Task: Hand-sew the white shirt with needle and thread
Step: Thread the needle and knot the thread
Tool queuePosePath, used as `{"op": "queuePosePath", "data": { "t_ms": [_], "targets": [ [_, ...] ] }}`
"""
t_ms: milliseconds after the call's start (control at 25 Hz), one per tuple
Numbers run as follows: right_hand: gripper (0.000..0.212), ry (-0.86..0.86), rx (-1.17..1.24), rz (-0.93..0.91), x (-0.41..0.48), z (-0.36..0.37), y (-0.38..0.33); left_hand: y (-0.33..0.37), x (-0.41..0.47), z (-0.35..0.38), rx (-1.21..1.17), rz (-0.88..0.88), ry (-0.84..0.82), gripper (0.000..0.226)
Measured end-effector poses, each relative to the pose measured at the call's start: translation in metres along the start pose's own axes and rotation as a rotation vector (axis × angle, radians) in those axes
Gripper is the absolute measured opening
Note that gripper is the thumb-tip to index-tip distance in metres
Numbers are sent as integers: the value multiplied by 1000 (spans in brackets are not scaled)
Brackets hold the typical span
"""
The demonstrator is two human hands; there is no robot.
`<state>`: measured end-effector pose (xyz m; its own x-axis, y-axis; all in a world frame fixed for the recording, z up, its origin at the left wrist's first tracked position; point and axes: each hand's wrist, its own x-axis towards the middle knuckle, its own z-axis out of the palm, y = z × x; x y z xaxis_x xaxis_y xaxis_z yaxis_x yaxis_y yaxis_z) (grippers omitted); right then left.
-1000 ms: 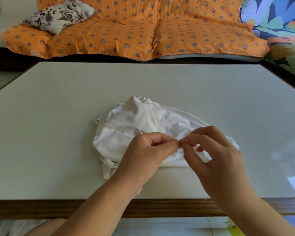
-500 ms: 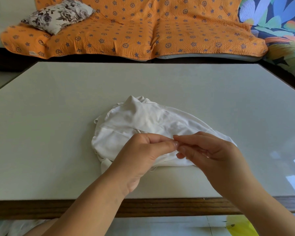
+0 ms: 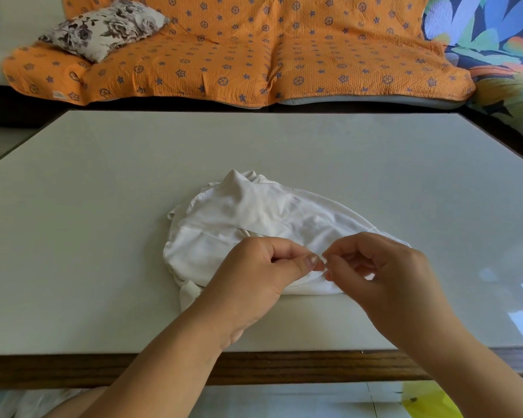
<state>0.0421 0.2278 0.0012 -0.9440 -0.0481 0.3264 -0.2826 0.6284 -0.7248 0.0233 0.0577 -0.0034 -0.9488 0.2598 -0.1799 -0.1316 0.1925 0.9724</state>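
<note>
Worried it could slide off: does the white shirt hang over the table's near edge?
No, the white shirt lies bunched on the table, its near hem stopping short of the wooden front edge.

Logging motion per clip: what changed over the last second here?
The right hand, flattened half a second ago, has arched its fingers again, fingertips beside the left hand, which keeps pinching the white shirt at its near edge. What the right fingertips hold is too small to tell. Shirt and table stayed put.
</note>
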Motion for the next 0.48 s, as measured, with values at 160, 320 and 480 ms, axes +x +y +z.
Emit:
{"op": "queuePosePath", "data": {
  "t_ms": [160,320,480],
  "targets": [
    [14,-39,132,134,3,-4,0,1,-1,2,-11,-1,47,14],
    [33,-160,528,372,9,-15,3,0,0,0,-80,-32,44,16],
    [32,-202,561,356,8,-16,4,3,-1,-1,-105,-44,34,16]
  ]
}}
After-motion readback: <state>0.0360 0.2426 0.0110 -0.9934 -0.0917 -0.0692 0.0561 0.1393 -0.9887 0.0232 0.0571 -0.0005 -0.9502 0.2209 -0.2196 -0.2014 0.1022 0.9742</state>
